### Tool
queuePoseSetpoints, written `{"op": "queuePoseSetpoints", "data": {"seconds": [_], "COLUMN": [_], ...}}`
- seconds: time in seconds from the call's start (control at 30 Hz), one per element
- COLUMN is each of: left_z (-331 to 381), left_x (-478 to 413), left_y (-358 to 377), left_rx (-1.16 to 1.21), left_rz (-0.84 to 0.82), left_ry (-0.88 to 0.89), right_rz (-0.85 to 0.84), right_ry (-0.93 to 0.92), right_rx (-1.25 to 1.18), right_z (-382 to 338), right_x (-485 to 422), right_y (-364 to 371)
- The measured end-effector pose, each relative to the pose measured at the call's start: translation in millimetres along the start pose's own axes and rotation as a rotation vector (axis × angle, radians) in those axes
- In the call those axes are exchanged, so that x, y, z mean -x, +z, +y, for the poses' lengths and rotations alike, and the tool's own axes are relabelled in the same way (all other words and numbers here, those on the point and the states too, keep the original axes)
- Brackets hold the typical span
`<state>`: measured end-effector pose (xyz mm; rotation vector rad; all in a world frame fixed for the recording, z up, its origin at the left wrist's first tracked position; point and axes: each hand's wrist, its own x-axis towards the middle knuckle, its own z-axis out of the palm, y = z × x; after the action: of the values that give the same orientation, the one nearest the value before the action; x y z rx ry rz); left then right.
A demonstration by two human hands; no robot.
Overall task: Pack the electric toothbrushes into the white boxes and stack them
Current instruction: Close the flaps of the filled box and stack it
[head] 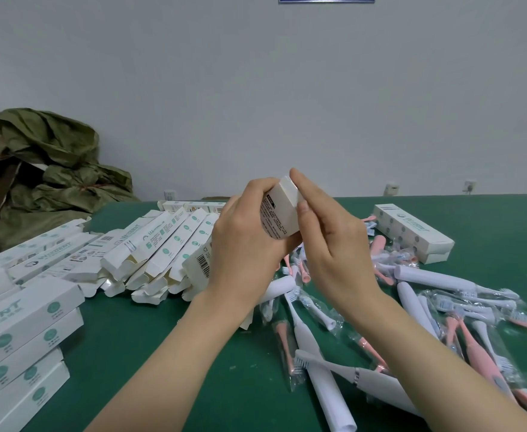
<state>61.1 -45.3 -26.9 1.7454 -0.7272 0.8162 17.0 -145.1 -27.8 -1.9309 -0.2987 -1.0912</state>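
Nearest you, loose electric toothbrushes (pixel 412 307), white and pink, many in clear wrappers, lay heaped on the green table (pixel 162 353) just under your right forearm. A careless sweep of that arm could have rolled some of them off the edge. At your left elbow the stack of closed boxes (pixel 28 325) sat in uneven layers, so another box set down off-square could have slid or tipped it.

Above the table, your left hand (pixel 243 241) gripped the white box (pixel 282 213) with its fingers curled round the body. Your right hand (pixel 330 244) pinched the upper end between thumb and forefinger. The danger there was the end flap: pressed at an angle, it might have creased or buckled instead of tucking in. Too hard a squeeze from the left hand could also have dented the thin card. Whether a brush was inside could not be seen.

The box was long and narrow, plain white on its end, with small dark print down the side facing you. It was held tilted, its upper end away from you.

Beyond it lay a row of open boxes (pixel 162 251) with their flaps loose. Two closed ones (pixel 412 233) lay stacked far right.
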Motion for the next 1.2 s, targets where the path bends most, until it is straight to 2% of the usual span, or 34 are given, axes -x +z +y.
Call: {"op": "queuePoseSetpoints", "data": {"seconds": [0.33, 0.53, 0.57, 0.63, 0.73, 0.8, 0.87, 1.03, 1.2], "left_z": [9, 5, 4, 5, 7, 9, 10, 7, -2], "left_x": [-4, -1, -2, -4, -9, -9, -8, -8, -3], "left_y": [-6, -5, -6, -7, -10, -11, -11, -9, -6], "left_rx": [-0.040, 0.008, 0.029, 0.051, 0.058, 0.041, 0.024, -0.047, -0.088], "left_rz": [0.022, 0.015, 0.009, 0.005, 0.014, 0.017, 0.011, 0.028, 0.002], "left_ry": [0.024, -0.019, -0.028, -0.018, 0.014, 0.027, 0.029, 0.036, 0.083], "right_rz": [0.013, -0.156, -0.187, -0.185, -0.010, -0.003, -0.060, -0.134, -0.176], "right_ry": [-0.170, -0.214, -0.192, -0.082, 0.157, 0.323, 0.401, 0.394, 0.545], "right_rx": [0.150, 0.261, 0.203, -0.068, -0.458, -0.590, -0.659, -0.590, -0.640], "right_z": [3, 2, 2, 0, -2, -2, -2, -3, -1], "right_x": [6, 2, 1, 0, -5, -11, -13, -12, -14], "right_y": [10, 6, 4, 2, -2, -5, -7, -7, -8]}}
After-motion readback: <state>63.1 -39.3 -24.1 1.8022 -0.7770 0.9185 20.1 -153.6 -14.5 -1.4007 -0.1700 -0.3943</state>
